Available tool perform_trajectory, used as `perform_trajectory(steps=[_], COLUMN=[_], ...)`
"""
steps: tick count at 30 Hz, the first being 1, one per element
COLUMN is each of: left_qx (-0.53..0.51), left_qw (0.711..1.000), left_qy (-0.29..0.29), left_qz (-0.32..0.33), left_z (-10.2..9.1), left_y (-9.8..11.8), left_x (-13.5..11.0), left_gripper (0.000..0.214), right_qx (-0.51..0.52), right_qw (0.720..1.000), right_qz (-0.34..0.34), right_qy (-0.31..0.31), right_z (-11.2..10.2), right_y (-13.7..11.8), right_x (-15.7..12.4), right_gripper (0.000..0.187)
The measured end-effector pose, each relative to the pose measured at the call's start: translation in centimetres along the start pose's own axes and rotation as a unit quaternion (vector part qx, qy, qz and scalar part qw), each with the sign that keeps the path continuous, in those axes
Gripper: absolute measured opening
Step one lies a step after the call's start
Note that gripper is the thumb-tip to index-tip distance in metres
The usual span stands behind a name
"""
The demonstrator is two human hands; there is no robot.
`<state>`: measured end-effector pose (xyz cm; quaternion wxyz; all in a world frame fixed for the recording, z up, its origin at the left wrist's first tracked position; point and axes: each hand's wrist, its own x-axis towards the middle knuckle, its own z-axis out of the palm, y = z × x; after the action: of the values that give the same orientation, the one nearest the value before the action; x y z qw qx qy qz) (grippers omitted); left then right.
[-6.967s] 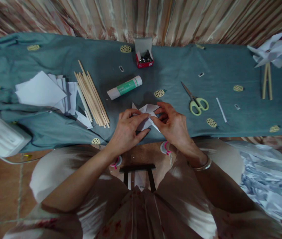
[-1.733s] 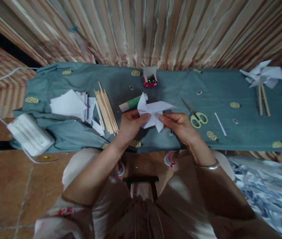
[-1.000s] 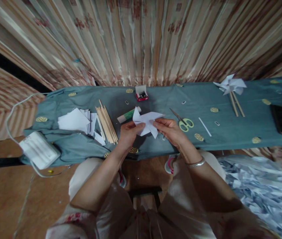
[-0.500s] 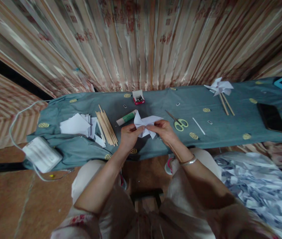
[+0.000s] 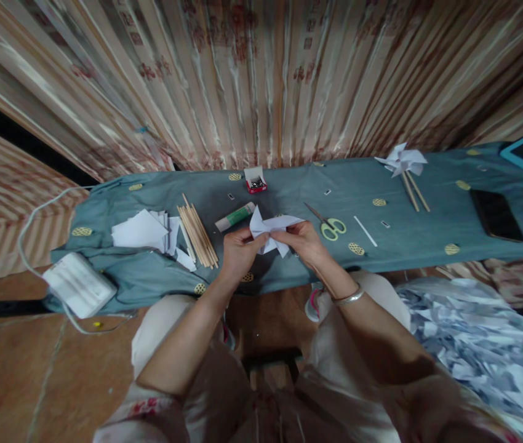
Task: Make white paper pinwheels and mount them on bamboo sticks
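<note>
We have the folded paper (image 5: 267, 226) between our two hands, seemingly just above the near part of the tabletop (image 5: 289, 187). Our left hand (image 5: 237, 251) pinches its left side and our right hand (image 5: 306, 243) its right, fingers clamped on the sheet both times, so neither hand is nearer. The thumb tips meet, or nearly so, over the middle; one long point of paper runs right, partly behind the right fingers. Just beyond, to the left, lies the glue stick (image 5: 235, 216); the scissors (image 5: 325, 221) are to the right. A second ago our thumbs sat apart with bare paper between; now the right one has come left and closed that gap.
</note>
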<state>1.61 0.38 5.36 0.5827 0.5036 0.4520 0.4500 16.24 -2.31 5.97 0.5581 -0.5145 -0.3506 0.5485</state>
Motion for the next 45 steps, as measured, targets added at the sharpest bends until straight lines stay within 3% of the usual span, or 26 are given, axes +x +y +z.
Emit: perform_trajectory(steps=[3,15,37,45], left_qx=[0.005,-0.097,-0.091,-0.1], left_qw=[1.0,0.992,0.992,0.992], left_qy=[0.005,-0.01,-0.031,0.0], left_qz=[0.005,-0.084,-0.078,-0.083], left_z=[0.04,0.0,-0.34,-0.62], left_y=[0.18,0.85,0.69,0.92], left_x=[-0.1,-0.5,-0.34,0.3], left_gripper=[0.019,0.038,0.036,0.034], right_qx=[-0.012,-0.025,-0.027,-0.026], right_qw=[1.0,0.999,0.999,0.999], right_qz=[-0.008,-0.011,-0.005,0.008], right_qy=[0.004,-0.026,-0.04,-0.033], right_z=[0.09,-0.05,0.07,-0.08], right_y=[-0.09,-0.23,-0.08,0.35], right_x=[-0.16,-0.32,-0.09,0.34], right_gripper=[0.024,0.026,0.027,0.039])
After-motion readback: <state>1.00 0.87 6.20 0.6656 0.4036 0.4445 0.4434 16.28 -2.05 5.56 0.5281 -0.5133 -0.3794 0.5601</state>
